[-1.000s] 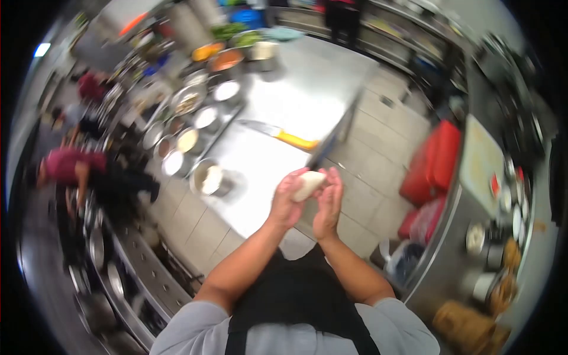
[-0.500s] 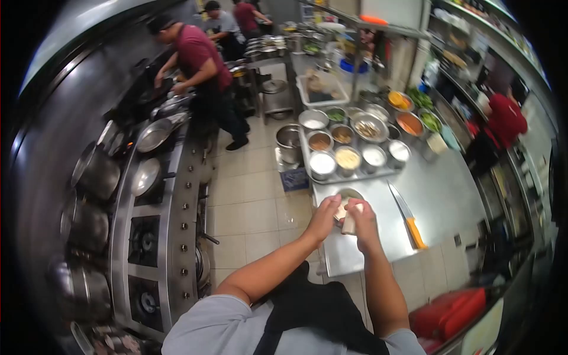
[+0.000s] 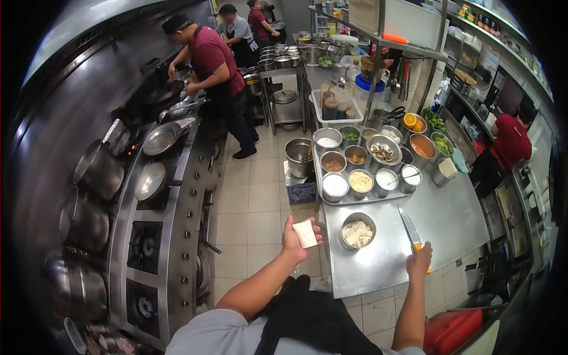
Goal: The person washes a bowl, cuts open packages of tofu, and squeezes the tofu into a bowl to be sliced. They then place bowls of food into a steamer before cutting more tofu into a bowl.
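Note:
On the upturned palm of my left hand [image 3: 294,243] rests a flat-sided pale block [image 3: 305,234], cheese-like in look, steadied by the fingers. It is just left of the table's edge. My right hand [image 3: 419,260] is closed around the orange handle of a kitchen knife [image 3: 407,224], whose blade points away from me over the steel table [image 3: 378,266]. Between my hands stands a round metal pot [image 3: 357,247] with pale cut pieces [image 3: 358,233] inside.
A tray [image 3: 361,198] of metal containers with white, brown and green foods stands beyond the pot. To the left runs a stove [image 3: 122,236] with pans. A person [image 3: 207,65] works there; another person [image 3: 509,136] is at the right. A red bin [image 3: 452,331] sits at lower right.
My hands, together over the pot before, have parted. The left one moved left with the pale block; the right one moved right and took hold of the knife handle.

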Tool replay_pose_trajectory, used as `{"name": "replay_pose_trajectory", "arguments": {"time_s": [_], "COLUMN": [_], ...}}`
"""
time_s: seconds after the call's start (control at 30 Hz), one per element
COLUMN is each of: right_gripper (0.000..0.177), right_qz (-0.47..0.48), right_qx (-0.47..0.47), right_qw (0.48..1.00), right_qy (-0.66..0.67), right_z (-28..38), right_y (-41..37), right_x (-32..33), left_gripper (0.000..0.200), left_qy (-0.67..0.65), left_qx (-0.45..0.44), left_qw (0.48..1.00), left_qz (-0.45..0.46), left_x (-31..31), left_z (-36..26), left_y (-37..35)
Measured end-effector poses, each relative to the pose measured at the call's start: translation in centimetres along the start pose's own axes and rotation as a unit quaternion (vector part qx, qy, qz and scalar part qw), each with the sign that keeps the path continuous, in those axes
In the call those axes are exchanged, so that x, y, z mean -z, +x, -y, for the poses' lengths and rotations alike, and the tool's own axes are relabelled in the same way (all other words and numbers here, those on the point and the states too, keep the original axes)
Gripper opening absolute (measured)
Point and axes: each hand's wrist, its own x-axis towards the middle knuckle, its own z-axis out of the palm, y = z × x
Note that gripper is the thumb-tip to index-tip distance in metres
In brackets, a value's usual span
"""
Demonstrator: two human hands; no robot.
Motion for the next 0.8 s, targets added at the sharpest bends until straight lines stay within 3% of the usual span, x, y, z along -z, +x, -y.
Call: {"name": "replay_pose_trajectory", "arguments": {"time_s": [0.1, 0.33, 0.4, 0.47, 0.5, 0.53, 0.57, 0.63, 0.7, 0.8], "right_gripper": [0.043, 0.035, 0.033, 0.032, 0.029, 0.025, 0.03, 0.027, 0.026, 0.029], "right_qz": [0.028, 0.017, 0.082, 0.079, 0.008, 0.119, 0.186, 0.209, 0.223, 0.222], "right_qx": [0.038, 0.14, 0.05, 0.051, 0.132, 0.044, 0.002, 0.084, 0.194, 0.262], "right_qw": [0.999, 0.99, 0.991, 0.972, 0.962, 0.923, 0.897, 0.91, 0.904, 0.903], "right_qy": [0.004, -0.012, 0.093, 0.215, 0.24, 0.363, 0.4, 0.347, 0.308, 0.259], "right_z": [-3.7, -4.3, -3.8, -3.2, -2.9, -1.4, 3.8, 8.3, 10.4, 12.9], "right_y": [0.8, 1.6, 0.9, -0.9, -2.0, -3.3, -6.5, -10.2, -13.0, -15.5], "right_x": [-1.9, -2.0, -1.4, 0.3, -0.2, 0.6, 5.8, 8.9, 9.6, 10.6], "left_gripper": [0.072, 0.068, 0.068, 0.068, 0.067, 0.067, 0.066, 0.067, 0.066, 0.066], "left_qy": [-0.001, -0.021, -0.013, -0.007, -0.002, -0.025, -0.024, -0.003, -0.01, -0.011], "left_qx": [0.008, 0.028, 0.021, 0.021, 0.005, 0.009, 0.015, 0.018, 0.025, 0.026], "left_qw": [1.0, 0.999, 1.0, 1.0, 1.0, 0.999, 0.999, 1.0, 0.998, 0.998], "left_qz": [-0.003, 0.013, 0.015, 0.007, -0.006, 0.04, 0.044, 0.006, 0.053, 0.06], "left_x": [-0.2, -1.6, -2.1, -3.4, -3.8, -3.6, -3.7, -5.9, -6.0, -6.7], "left_z": [-0.4, -0.8, -0.8, -0.8, -0.4, -0.1, 0.4, 1.0, 1.9, 2.8], "left_y": [-0.1, 0.1, 0.8, 0.9, 1.6, 2.3, 3.0, 2.4, 2.8, 2.8]}}
